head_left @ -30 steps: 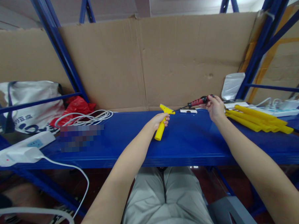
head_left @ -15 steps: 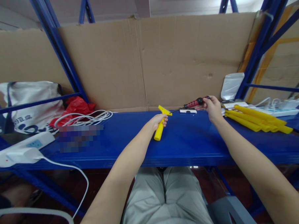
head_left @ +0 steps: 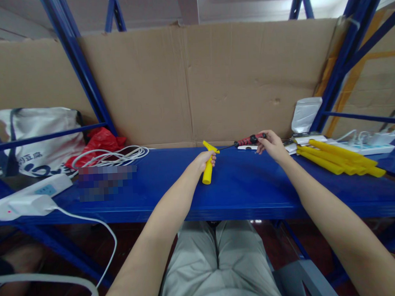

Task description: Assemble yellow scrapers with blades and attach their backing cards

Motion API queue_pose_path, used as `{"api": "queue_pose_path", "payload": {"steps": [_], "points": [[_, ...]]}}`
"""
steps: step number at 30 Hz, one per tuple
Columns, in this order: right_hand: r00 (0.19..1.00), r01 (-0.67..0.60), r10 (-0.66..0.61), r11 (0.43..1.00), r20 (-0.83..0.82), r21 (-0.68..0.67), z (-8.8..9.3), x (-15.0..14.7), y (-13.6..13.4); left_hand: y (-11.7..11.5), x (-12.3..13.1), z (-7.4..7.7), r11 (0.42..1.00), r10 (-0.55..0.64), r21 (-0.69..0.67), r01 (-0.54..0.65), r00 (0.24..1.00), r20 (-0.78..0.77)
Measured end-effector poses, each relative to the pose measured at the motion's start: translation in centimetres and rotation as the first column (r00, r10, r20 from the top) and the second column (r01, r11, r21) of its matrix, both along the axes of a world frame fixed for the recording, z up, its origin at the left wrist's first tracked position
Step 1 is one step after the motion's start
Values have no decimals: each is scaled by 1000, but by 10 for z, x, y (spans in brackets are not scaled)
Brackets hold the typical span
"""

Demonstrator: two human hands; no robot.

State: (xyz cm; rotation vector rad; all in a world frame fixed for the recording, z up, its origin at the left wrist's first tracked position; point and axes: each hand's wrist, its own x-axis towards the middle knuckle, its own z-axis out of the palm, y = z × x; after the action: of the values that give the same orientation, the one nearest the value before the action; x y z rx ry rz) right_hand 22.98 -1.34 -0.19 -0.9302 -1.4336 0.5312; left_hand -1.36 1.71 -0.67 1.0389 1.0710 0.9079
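My left hand is closed round a yellow T-shaped plastic handle, its round grip pointing down toward me and its angled head showing above my fingers. My right hand grips the rear end of a screwdriver with a red and black handle. The screwdriver lies almost level, and its thin dark shaft reaches left to the yellow head. Whether the tip sits in a screw there is too small to make out. Just behind the screwdriver, a small white and dark flat piece rests on the blue table.
Several yellow tubes lie stacked at the right, near a silvery pouch and a white power strip. Leftward are coiled white cable, a red plastic bag, a cloth bag and another power strip. Cardboard stands behind.
My right hand and the screwdriver have moved left, with the hand's fingers shifting on the handle's end. My left hand and the yellow handle have moved slightly left, the handle now more upright.
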Motion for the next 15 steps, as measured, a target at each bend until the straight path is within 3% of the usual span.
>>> {"api": "queue_pose_path", "payload": {"steps": [15], "points": [[974, 58, -86, 989, -208, -139, 7, -3, -11, -2, 5, -1, 990, -10, 139, 33, 986, -164]]}}
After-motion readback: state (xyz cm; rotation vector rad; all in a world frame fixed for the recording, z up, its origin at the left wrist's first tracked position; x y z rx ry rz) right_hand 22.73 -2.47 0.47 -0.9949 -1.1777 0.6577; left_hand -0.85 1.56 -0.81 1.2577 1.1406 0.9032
